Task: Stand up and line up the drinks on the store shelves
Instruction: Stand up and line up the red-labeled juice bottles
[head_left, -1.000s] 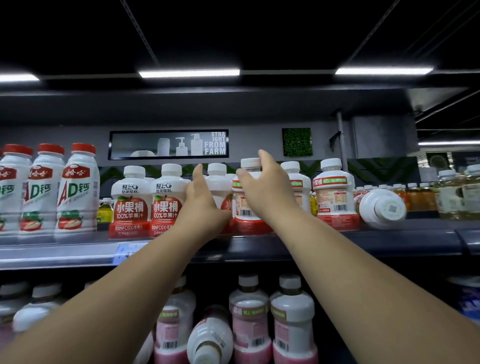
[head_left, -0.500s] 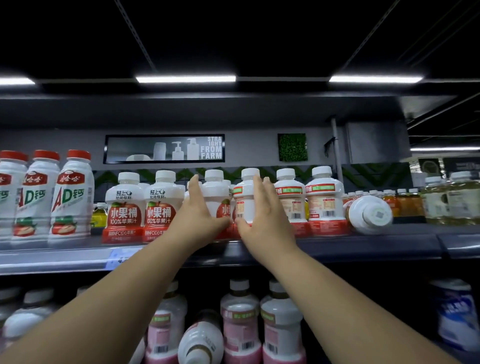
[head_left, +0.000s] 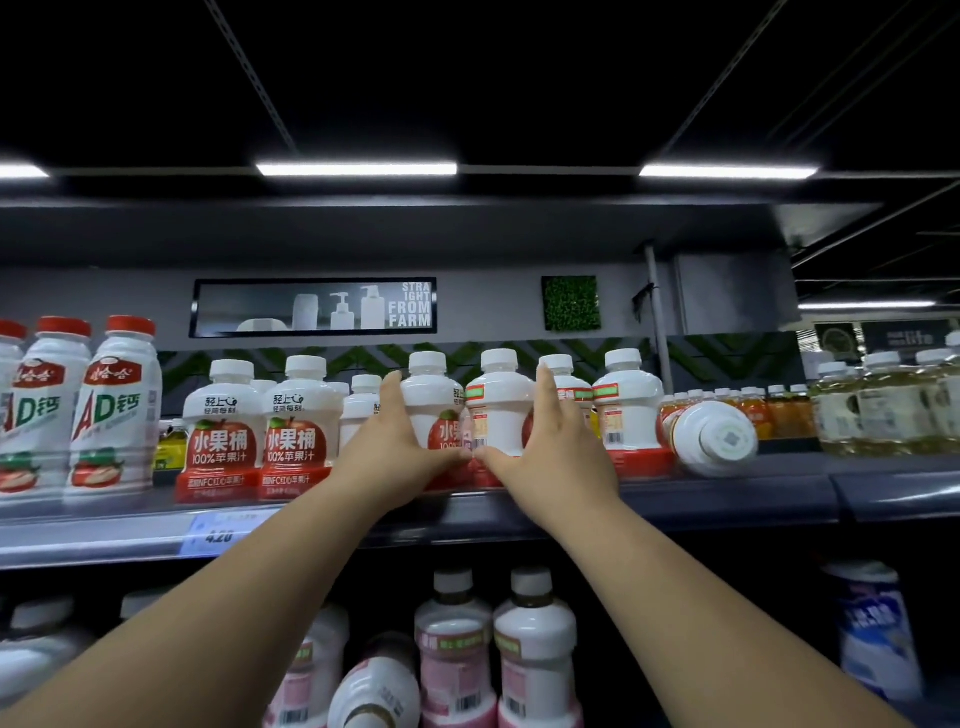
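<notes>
On the upper shelf (head_left: 701, 501) stands a row of white apple-juice bottles with red labels. My left hand (head_left: 395, 457) lies with straight fingers against the left side of one bottle (head_left: 434, 400). Against the right side of the neighbouring bottle (head_left: 498, 410), whose barcode faces out, my right hand (head_left: 553, 462) rests with straight fingers. The thumbs meet low in front of the pair, and the two bottles touch each other. Two bottles (head_left: 260, 431) further left stand upright, labels forward. One more bottle (head_left: 714, 439) lies on its side at the right end of the row, base towards me.
Tall red-capped AD milk bottles (head_left: 111, 405) stand at the left, and yellow drink bottles (head_left: 883, 410) at the right. A price tag (head_left: 223, 530) sits on the shelf edge. On the lower shelf are pink-labelled bottles (head_left: 535, 654), one of them (head_left: 379, 691) tipped over.
The right hand brought the barcode-side bottle down and left, against the bottle by the left hand. Both hands now flank the pair with thumbs together.
</notes>
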